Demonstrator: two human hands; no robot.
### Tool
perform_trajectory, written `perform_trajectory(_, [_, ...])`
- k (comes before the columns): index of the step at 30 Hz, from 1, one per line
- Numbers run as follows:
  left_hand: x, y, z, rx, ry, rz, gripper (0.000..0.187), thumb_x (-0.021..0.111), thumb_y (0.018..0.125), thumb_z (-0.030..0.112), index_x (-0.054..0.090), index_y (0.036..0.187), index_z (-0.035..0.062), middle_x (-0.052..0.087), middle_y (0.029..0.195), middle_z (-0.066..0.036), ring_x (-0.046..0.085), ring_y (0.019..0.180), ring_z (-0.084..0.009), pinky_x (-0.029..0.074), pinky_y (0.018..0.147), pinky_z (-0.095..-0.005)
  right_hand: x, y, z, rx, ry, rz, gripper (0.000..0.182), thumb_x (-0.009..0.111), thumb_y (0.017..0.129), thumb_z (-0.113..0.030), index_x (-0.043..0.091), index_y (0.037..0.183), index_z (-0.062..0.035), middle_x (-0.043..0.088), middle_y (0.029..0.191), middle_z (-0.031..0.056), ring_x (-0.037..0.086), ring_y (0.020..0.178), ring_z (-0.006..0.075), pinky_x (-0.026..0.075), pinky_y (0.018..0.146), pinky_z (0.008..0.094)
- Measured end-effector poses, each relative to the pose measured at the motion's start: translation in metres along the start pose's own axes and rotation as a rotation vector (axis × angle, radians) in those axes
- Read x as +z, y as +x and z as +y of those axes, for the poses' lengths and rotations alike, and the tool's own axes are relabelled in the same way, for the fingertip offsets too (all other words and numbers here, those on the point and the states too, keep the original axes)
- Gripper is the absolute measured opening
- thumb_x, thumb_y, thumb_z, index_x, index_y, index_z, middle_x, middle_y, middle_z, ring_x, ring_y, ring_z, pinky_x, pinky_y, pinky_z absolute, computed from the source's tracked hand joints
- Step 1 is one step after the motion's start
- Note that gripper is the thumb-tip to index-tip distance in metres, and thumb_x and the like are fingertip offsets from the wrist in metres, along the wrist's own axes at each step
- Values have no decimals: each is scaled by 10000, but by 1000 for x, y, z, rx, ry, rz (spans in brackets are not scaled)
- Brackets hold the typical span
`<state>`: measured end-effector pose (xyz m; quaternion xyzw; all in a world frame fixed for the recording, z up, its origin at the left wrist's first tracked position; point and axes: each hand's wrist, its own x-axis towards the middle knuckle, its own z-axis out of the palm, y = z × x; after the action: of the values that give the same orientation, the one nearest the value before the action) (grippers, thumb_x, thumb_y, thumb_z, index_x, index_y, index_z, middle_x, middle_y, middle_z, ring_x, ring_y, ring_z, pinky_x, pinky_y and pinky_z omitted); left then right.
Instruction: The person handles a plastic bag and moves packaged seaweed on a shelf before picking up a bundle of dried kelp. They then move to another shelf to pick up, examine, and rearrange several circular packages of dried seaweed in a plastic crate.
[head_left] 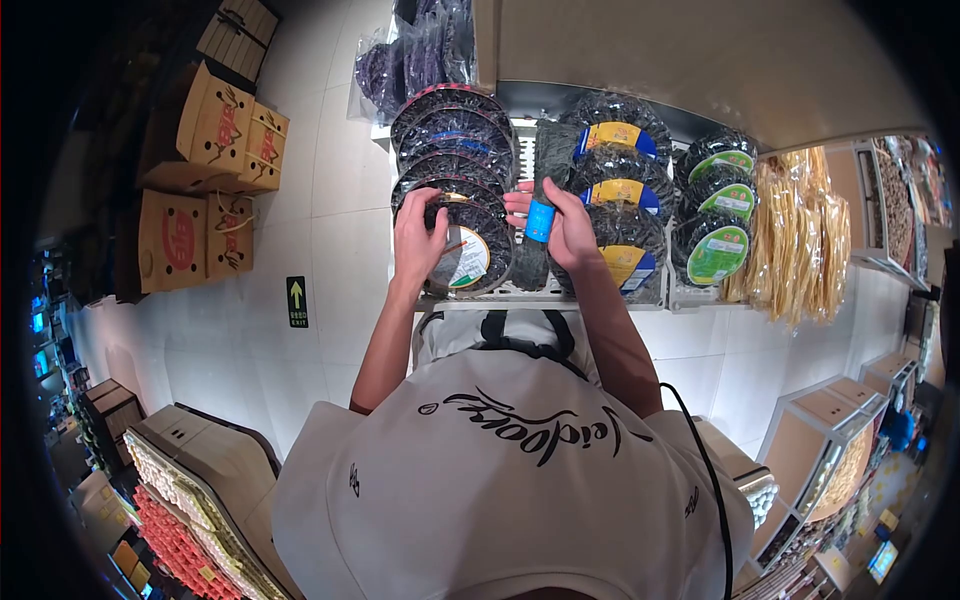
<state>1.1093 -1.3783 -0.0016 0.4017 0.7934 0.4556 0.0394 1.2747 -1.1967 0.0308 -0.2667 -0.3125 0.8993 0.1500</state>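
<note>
My left hand (pixel 420 240) is at the near end of a row of round, clear-wrapped packs of dark dried food. Its fingers bend over the rim of the nearest round pack (pixel 490 225), and the thumb lies against its front. A white, orange and green label (pixel 465 257) shows on that pack. Beside it, my right hand (pixel 568 228) is closed around a long dark bundle with a blue band (pixel 540 220). The thumb lies by the band, and fingertips stick out on the far side. Another dark bundle (pixel 555 150) lies behind it.
Right of my hands stand round packs with yellow-and-blue labels (pixel 612 192), packs with green labels (pixel 718 255) and pale yellow dried sticks (pixel 795 235). Purple-black bags (pixel 410 65) are at the back. Cardboard boxes (pixel 205 140) stand on the left floor. A black cable (pixel 705 450) hangs at my right.
</note>
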Motion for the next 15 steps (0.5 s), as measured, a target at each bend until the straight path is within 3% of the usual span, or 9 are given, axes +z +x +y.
perform_trajectory(3, [1, 1, -1, -2, -3, 1, 276, 656, 864, -3, 616, 1136, -6, 639, 1111, -145, 652, 1017, -287, 512, 908, -358, 0, -1, 0, -30, -17, 23, 379, 478, 1054, -269, 598, 1128, 83, 681, 1086, 253, 699, 964, 292, 580, 875, 417])
perform_trajectory(6, [1, 2, 1, -32, -38, -13, 269, 653, 856, 28, 615, 1121, 4, 639, 1121, -167, 628, 1047, -352, 491, 930, -410, -2, 0, 0, -54, -35, 48, 348, 507, 1040, -243, 620, 1080, 84, 694, 1039, 246, 703, 903, 282, 581, 845, 398])
perform_trajectory(10, [0, 2, 2, -33, -35, -18, 266, 651, 856, 29, 615, 1119, 7, 639, 1122, -165, 625, 1054, -350, 488, 937, -412, -5, 1, 2, -82, -44, 87, 299, 605, 997, -227, 630, 1016, 71, 708, 974, 232, 712, 829, 267, 595, 770, 372])
perform_trajectory(15, [0, 0, -1, -37, -38, -15, 266, 651, 857, 32, 616, 1119, 9, 637, 1127, -163, 622, 1062, -349, 485, 941, -413, -3, 0, 5, -86, -58, 115, 246, 643, 971, -166, 629, 993, 78, 708, 958, 248, 715, 799, 260, 602, 732, 350])
